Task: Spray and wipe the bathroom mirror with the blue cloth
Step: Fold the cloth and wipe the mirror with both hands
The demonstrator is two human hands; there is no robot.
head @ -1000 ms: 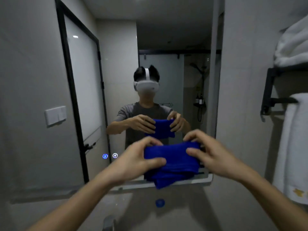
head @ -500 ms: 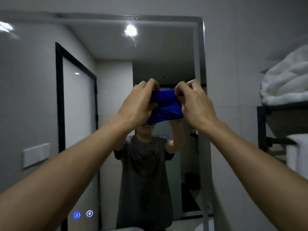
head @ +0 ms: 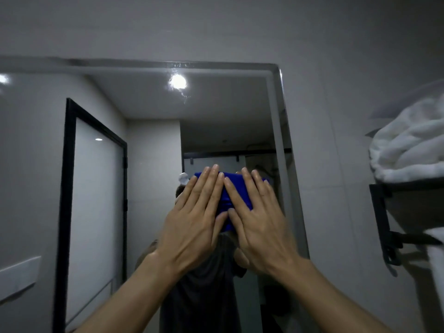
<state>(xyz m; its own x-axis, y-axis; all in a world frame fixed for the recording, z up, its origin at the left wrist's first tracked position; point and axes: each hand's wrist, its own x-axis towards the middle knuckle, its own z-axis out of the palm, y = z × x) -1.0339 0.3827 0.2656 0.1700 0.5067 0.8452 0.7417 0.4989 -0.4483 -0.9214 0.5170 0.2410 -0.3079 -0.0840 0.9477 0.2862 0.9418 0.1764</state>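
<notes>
Head view: left hand (head: 192, 227), right hand (head: 262, 227) flat, fingers (head: 207, 188) together, pressing blue cloth (head: 234, 188) near mirror (head: 149, 111) right edge.

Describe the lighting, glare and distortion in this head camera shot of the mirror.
Head view: dim, grey light overall; a ceiling lamp reflects as a bright glare spot near the top of the mirror. Wide-angle bending curves the mirror's top edge and leans its right edge. The white towels at right look soft. Both hands and the blue cloth are fairly sharp.

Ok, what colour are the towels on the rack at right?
White: the towels lie bundled on a black rack, clearest at the head view's right edge.
</notes>
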